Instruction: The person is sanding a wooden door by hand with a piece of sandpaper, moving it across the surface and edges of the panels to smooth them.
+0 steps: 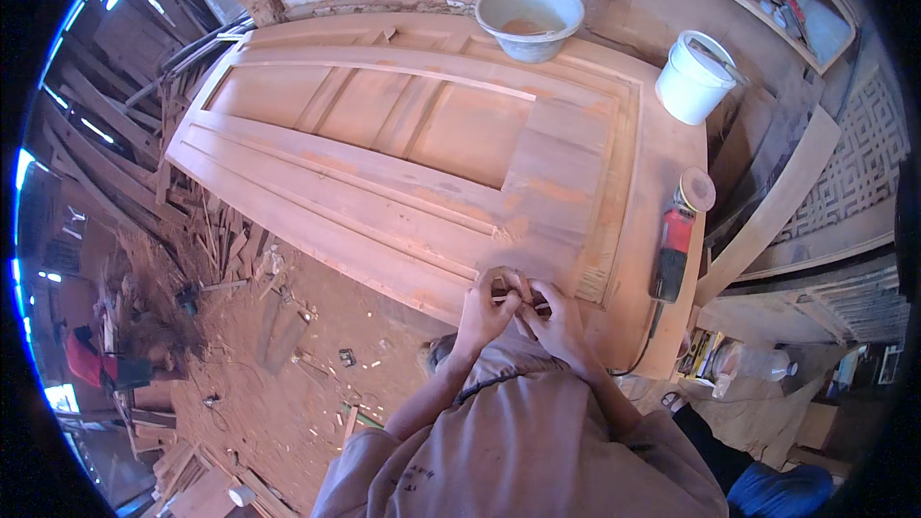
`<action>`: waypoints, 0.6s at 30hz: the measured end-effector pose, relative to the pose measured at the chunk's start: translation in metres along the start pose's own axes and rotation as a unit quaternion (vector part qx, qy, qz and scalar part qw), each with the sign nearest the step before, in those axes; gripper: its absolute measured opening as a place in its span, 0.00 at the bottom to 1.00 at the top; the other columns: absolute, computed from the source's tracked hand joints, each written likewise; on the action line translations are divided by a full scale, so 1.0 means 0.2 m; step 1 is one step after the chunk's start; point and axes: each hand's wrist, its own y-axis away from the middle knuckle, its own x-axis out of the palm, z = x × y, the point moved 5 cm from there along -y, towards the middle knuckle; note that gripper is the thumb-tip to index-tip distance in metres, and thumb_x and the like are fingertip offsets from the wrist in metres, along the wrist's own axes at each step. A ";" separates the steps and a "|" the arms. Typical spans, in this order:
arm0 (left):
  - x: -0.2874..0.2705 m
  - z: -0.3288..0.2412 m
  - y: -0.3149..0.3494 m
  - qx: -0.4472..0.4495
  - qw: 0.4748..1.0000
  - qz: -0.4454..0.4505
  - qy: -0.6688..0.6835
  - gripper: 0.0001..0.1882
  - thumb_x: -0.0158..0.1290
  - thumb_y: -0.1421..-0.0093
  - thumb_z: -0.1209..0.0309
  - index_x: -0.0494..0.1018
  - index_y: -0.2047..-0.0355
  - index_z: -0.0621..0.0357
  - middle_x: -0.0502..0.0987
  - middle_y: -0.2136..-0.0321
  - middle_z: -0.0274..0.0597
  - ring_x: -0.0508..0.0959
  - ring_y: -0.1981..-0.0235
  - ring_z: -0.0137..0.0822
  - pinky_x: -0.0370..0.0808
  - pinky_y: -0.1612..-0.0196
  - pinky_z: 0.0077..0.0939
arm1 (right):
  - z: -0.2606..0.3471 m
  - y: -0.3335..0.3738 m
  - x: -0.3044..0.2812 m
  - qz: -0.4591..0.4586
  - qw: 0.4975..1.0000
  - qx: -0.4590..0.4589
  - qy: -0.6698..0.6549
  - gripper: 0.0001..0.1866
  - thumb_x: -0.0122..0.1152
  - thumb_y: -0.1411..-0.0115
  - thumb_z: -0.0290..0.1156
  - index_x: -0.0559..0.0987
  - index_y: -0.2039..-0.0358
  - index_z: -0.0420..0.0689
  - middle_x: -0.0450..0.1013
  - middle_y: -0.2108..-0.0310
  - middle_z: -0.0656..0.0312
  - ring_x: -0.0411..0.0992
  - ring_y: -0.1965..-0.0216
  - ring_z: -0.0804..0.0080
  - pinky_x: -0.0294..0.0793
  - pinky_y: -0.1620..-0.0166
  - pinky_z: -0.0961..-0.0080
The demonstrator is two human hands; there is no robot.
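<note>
My left hand [487, 309] and my right hand [556, 328] meet just above the near edge of a panelled wooden door [566, 158]. The fingers of both are bent and pinched together. A small, thin, pale piece seems to show between them, but it is too small and too covered to name. Right of my hands, a red and black angle grinder [674, 238] with a round sanding disc lies on the wood, its dark cord running down toward the near edge.
A grey basin [530, 14] and a white bucket [693, 82] stand at the far side. Scrap wood [235, 249] is heaped at left, and offcuts lie on the dusty floor [317, 384]. One person [86, 360] is far left; another person's leg [715, 446] shows lower right.
</note>
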 end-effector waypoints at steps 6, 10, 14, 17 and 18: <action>0.02 0.01 -0.03 0.017 0.999 0.020 0.028 0.12 0.50 0.43 0.81 0.70 0.58 0.71 0.81 0.69 0.47 0.84 0.66 0.35 0.82 0.59 0.32 | 0.05 -0.01 0.00 0.039 0.996 0.074 0.008 0.14 0.63 0.36 0.25 0.75 0.51 0.38 0.79 0.65 0.55 0.81 0.66 0.68 0.81 0.62 0.74; 0.04 0.08 -0.04 0.039 0.999 0.026 -0.001 0.13 0.50 0.43 0.79 0.69 0.58 0.71 0.81 0.67 0.50 0.83 0.66 0.40 0.82 0.59 0.33 | 0.01 -0.01 0.01 0.029 0.999 0.028 0.027 0.14 0.63 0.37 0.25 0.74 0.52 0.36 0.78 0.67 0.53 0.81 0.69 0.67 0.81 0.65 0.71; 0.06 0.12 -0.05 0.006 0.999 0.003 -0.036 0.14 0.51 0.42 0.76 0.68 0.57 0.71 0.81 0.68 0.51 0.83 0.67 0.44 0.81 0.61 0.36 | 0.02 -0.02 0.00 0.001 0.997 0.015 0.069 0.16 0.64 0.38 0.26 0.74 0.51 0.38 0.78 0.68 0.52 0.80 0.70 0.61 0.80 0.66 0.68; 0.06 0.05 -0.12 0.000 0.999 0.030 -0.033 0.16 0.50 0.42 0.75 0.68 0.54 0.71 0.81 0.70 0.52 0.84 0.67 0.45 0.81 0.62 0.38 | -0.03 -0.02 0.00 -0.033 0.988 -0.031 0.150 0.17 0.65 0.40 0.28 0.74 0.51 0.41 0.77 0.68 0.51 0.78 0.71 0.54 0.79 0.67 0.64; 0.05 0.01 -0.13 -0.017 0.999 0.039 -0.032 0.17 0.49 0.41 0.75 0.68 0.51 0.69 0.80 0.71 0.54 0.84 0.69 0.48 0.80 0.64 0.40 | -0.02 -0.06 -0.01 -0.035 0.984 -0.047 0.167 0.17 0.65 0.40 0.28 0.74 0.51 0.41 0.76 0.68 0.51 0.78 0.71 0.53 0.78 0.67 0.63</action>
